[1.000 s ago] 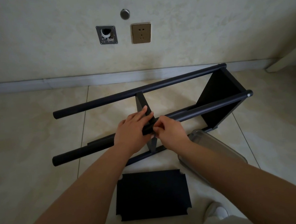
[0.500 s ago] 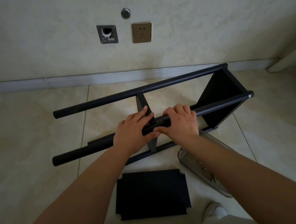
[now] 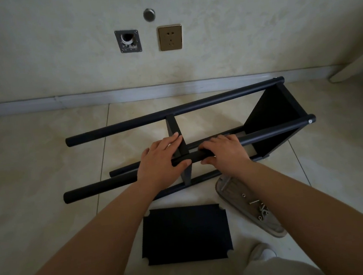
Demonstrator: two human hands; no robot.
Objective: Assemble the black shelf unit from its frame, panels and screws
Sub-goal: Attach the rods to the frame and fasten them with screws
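Note:
The black shelf frame (image 3: 195, 107) lies on its side on the tiled floor, with round poles running left to right. One black panel (image 3: 269, 115) is fixed at its right end and a second panel (image 3: 175, 129) stands across the middle. My left hand (image 3: 159, 161) grips the near upper pole (image 3: 275, 129) where the middle panel meets it, thumb under the pole. My right hand (image 3: 224, 153) grips the same pole just to the right. A loose black panel (image 3: 185, 234) with notched corners lies flat on the floor in front of me.
A clear plastic tray (image 3: 232, 190) holding several screws (image 3: 260, 210) lies on the floor at the right, partly under my right forearm. The wall with a socket (image 3: 170, 37) and skirting runs behind the frame. A pale furniture leg (image 3: 355, 65) stands far right.
My right hand has moved from the joint at the middle panel to the right along the near pole and now grips it. The left hand has stayed in place.

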